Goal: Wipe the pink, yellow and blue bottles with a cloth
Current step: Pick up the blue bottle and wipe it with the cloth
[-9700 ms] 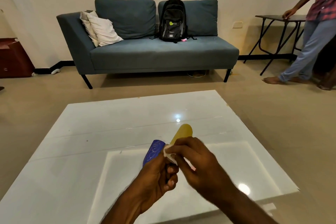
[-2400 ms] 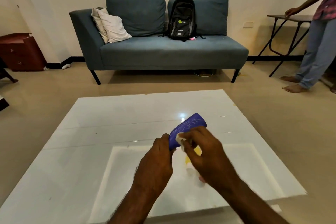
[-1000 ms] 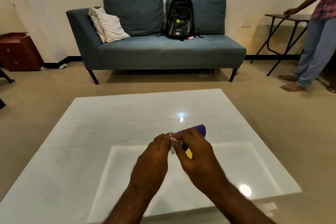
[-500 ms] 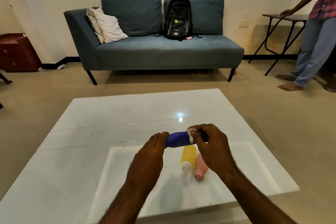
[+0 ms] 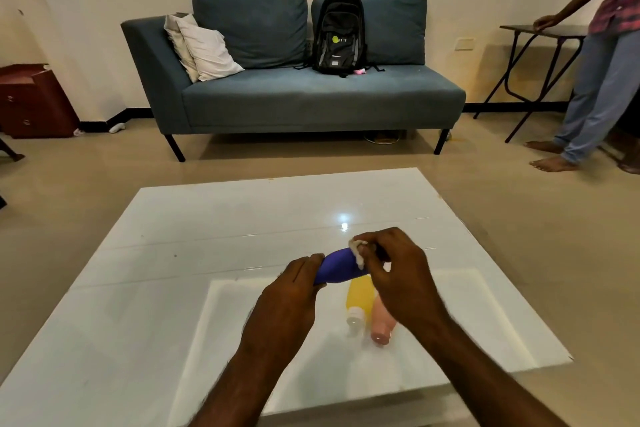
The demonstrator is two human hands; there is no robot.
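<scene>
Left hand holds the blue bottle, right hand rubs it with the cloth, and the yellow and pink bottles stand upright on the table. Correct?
Not quite. The head view shows the yellow bottle and pink bottle lying on their sides on the table. The rest holds.

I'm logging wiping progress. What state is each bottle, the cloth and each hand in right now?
blue bottle: held sideways above the table
cloth: bunched, pressed on the blue bottle
yellow bottle: lying on the table
pink bottle: lying beside the yellow bottle
left hand: gripping the blue bottle
right hand: pinching the cloth
</scene>
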